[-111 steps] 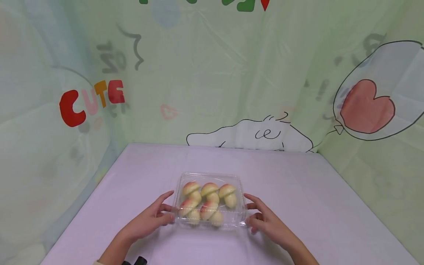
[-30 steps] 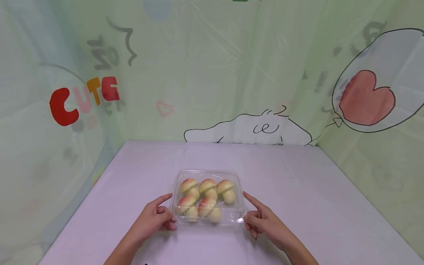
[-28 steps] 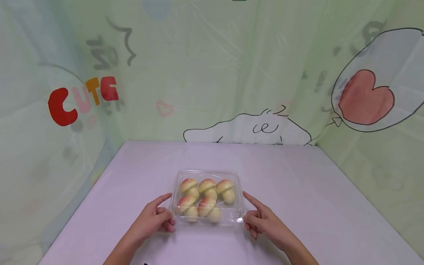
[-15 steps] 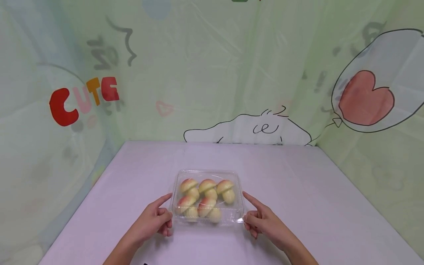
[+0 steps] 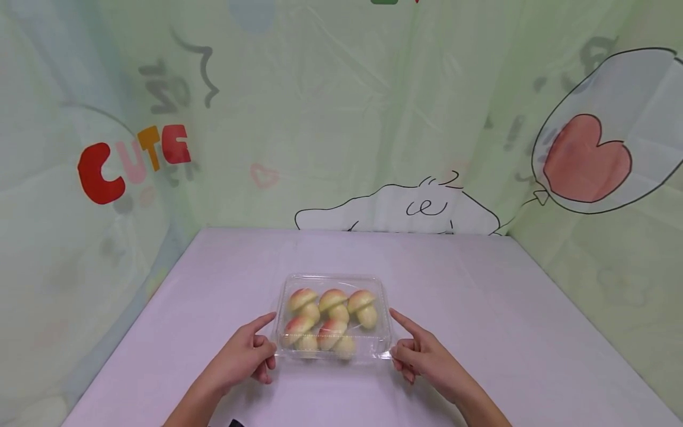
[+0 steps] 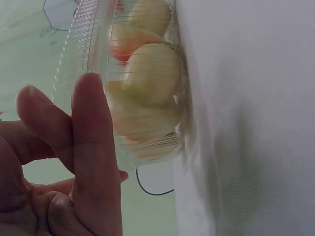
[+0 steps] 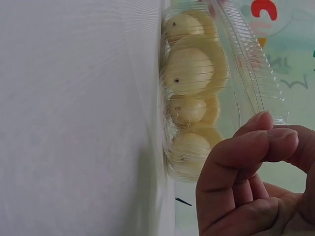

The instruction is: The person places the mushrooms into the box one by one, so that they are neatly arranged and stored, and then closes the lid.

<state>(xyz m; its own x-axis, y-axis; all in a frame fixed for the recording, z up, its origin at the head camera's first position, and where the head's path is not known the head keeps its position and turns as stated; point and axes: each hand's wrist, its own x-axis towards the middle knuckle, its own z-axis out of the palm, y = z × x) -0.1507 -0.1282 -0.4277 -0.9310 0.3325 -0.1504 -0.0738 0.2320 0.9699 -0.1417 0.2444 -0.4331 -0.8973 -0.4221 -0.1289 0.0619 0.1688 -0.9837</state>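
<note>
A clear plastic clamshell box (image 5: 368, 350) sits on the table with its lid down. Through it show several mushroom-shaped pieces (image 5: 333, 305), pale yellow with reddish caps. At the box's near left corner, my left hand (image 5: 242, 354) pinches the rim between thumb and a bent finger, its index finger pointing along the left side. My right hand (image 5: 427, 356) pinches the near right corner likewise, index finger straight against the right side. In the right wrist view, thumb and fingertips (image 7: 256, 142) meet at the lid's edge. Fingers partly hide both corners.
A pale lilac cloth covers the table (image 5: 453, 284). Light green printed curtains (image 5: 341, 118) enclose it at the back and both sides. A small black object (image 5: 236, 423) peeks in at the bottom edge by the left forearm.
Since the oldest frame, both index fingers have straightened along the box's sides and the other fingers have curled under. Lately the left hand's lower fingers have drawn back slightly; the box stays put.
</note>
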